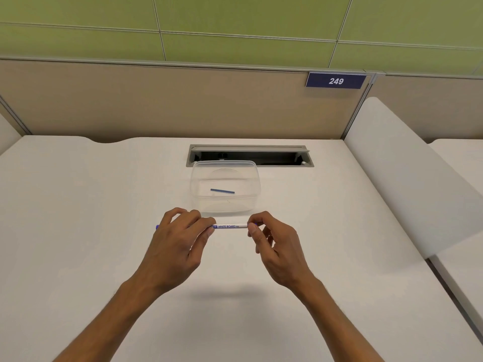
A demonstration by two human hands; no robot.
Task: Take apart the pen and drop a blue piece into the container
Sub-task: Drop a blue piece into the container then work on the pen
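A white whiteboard pen point(230, 226) with blue lettering is held level above the table, just in front of a clear plastic container point(249, 205). My left hand point(180, 239) grips the pen's left part; a blue end point(157, 227) pokes out past its knuckles. My right hand point(271, 241) pinches the blue piece point(254, 224) at the pen's right end between thumb and forefinger. A thin blue rod point(222, 191) lies on the container's floor.
The white desk point(78, 231) is bounded by a beige partition at the back. An open grey cable slot point(248, 154) lies right behind the container. A white divider panel point(405, 173) rises along the right side. A blue sign reads 249 point(335, 81).
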